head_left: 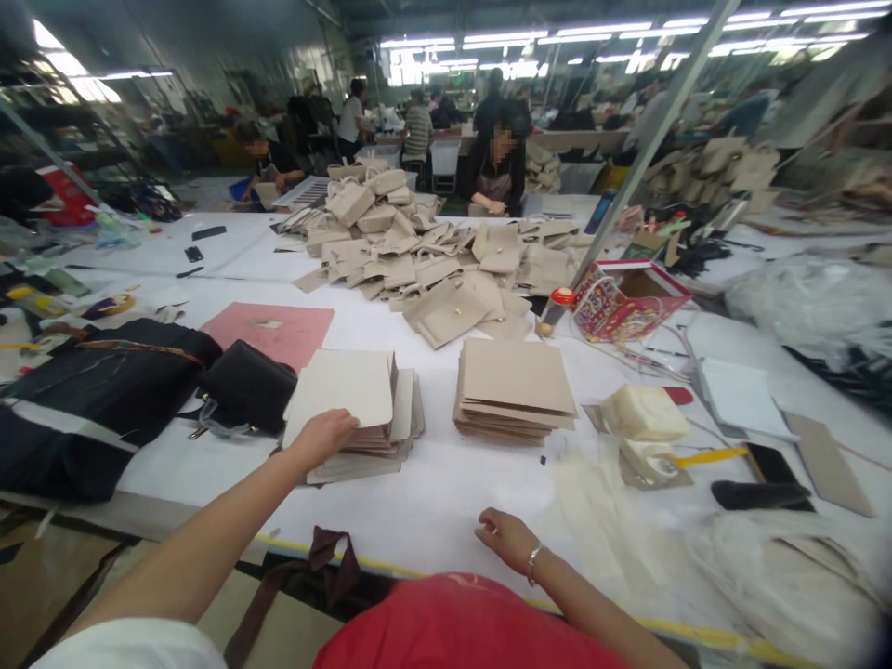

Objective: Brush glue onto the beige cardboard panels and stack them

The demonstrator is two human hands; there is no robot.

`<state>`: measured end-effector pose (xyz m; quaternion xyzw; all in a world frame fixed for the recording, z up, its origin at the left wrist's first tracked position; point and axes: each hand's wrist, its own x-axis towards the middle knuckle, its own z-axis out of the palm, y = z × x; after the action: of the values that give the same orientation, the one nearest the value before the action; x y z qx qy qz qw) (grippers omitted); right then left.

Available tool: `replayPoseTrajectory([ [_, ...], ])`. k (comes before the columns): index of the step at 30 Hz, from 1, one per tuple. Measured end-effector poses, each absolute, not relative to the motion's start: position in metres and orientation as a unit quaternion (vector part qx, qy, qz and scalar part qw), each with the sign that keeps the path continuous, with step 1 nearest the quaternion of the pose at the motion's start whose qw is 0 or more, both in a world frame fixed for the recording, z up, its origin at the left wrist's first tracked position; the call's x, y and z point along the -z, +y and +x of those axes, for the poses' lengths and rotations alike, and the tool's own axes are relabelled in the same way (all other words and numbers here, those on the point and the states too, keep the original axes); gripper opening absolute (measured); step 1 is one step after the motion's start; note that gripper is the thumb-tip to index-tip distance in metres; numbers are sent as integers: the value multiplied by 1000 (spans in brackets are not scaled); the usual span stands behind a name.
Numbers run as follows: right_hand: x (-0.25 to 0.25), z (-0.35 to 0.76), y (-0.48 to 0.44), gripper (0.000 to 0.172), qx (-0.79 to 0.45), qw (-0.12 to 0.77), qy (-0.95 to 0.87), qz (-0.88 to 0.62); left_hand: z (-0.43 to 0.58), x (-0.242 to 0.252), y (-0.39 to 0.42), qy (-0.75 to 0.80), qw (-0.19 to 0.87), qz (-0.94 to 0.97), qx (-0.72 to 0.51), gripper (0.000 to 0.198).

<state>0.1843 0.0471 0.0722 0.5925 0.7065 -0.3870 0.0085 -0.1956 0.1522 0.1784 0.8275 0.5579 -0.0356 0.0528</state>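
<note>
Left grip rests open on stacked beige panels; right grip curls empty near table edge.

A stack of pale beige card panels sits near left on the white bench, beside a pink rectangular sheet and a black fabric bag. To the right, a cardboard box shows a red, white and gold pattern; a yellow stripe edges the bench's near side.

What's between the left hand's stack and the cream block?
Head view: another stack of beige panels, right of the stack under the left hand.
</note>
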Motion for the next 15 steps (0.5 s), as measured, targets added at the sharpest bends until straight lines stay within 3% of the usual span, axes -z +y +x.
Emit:
replayPoseTrajectory([
  [4, -74, 191, 40, 28, 405, -11, 673, 619, -163, -154, 94, 451, 23, 883, -132, 22],
  [7, -68, 201, 36, 26, 477, -40, 600, 641, -118, -111, 53, 300, 58, 930, -203, 24],
  [13, -60, 257, 12, 17, 601, -117, 398, 684, -1, -37, 21, 183, 139, 970, -82, 22],
  [15, -70, 295, 11, 16, 597, -188, 326, 709, 25, -26, 24, 177, 144, 972, -53, 22],
])
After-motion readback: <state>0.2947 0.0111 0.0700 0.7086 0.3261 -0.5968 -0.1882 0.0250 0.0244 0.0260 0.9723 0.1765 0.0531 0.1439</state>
